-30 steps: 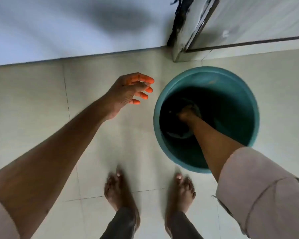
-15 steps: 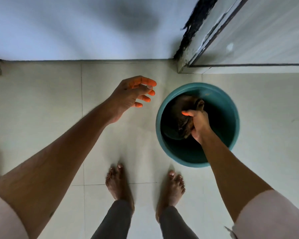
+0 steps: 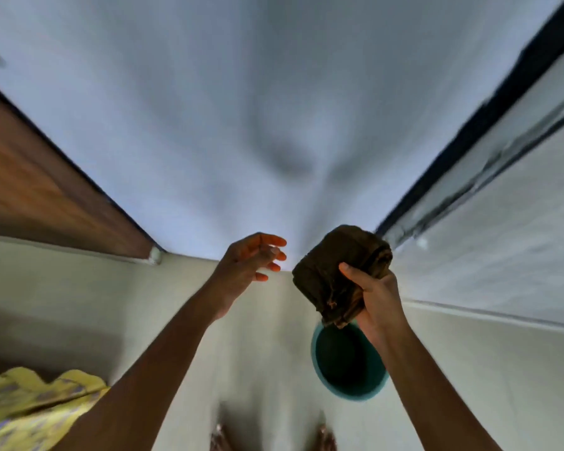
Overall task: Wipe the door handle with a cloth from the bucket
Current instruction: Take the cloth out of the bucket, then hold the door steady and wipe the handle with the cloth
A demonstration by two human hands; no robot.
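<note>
Head view shows your right hand [image 3: 376,297] raised in front of you, fingers wrapped around a dark brown cloth [image 3: 339,275] bunched into a thick wad. The cloth's lower edge hangs just over the near rim of the teal bucket [image 3: 349,393] in the picture, though the bucket stands on the floor [image 3: 274,353] well below it. Your wrist and the cloth cover the upper part of the bucket, so only its lower rim and a dark interior can be seen; whether anything lies inside is impossible to tell.

Your left hand [image 3: 248,260] is held out beside the cloth, apart from it, fingers spread and loosely curled, holding nothing.

Much of the picture is smeared by motion. The pale wall [image 3: 241,109] ahead carries a soft dark shadow. At right a light panel with a dark edge strip [image 3: 489,125] runs up diagonally; it may be the door or its frame, and you can make out no handle on it. At left sits a brown wooden panel [image 3: 30,190], cut off by the frame. A yellow patterned fabric [image 3: 30,408] pokes in at the lower left, only partly in view. Your toes [image 3: 326,439] barely show at the bottom edge, blurred.
</note>
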